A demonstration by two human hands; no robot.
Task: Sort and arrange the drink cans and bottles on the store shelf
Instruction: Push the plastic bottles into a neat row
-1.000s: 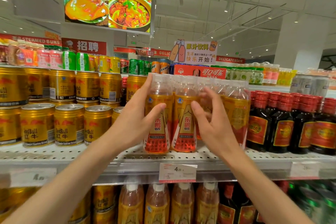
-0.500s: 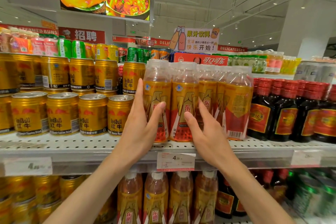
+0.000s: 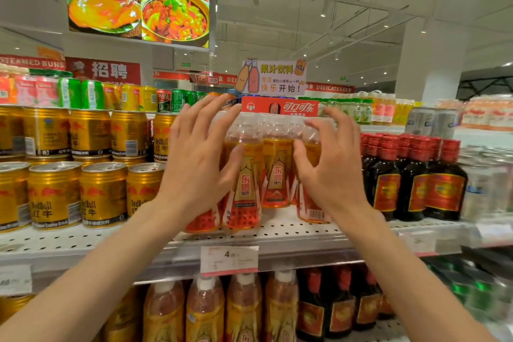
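Observation:
A row of orange drink bottles [image 3: 274,172] with clear caps stands in the middle of the white perforated shelf [image 3: 280,233]. My left hand [image 3: 198,155] is raised in front of the left bottles, fingers spread and straight, holding nothing. My right hand [image 3: 330,166] hovers in front of the right bottles with fingers slightly bent and apart, gripping nothing. Gold Red Bull cans [image 3: 102,194] stand stacked in two layers to the left. Dark bottles with red caps [image 3: 410,178] stand to the right.
A price tag [image 3: 229,259] reading 4.20 hangs on the shelf edge. More orange bottles [image 3: 244,311] and dark bottles [image 3: 313,308] fill the shelf below. Mixed cans [image 3: 91,94] and a red Coca-Cola box [image 3: 280,108] line the top shelf. Silver cans [image 3: 483,180] sit far right.
Both hands lifted from the lower bottle bodies to the upper parts and spread their fingers. The view has moved closer and tilted upward.

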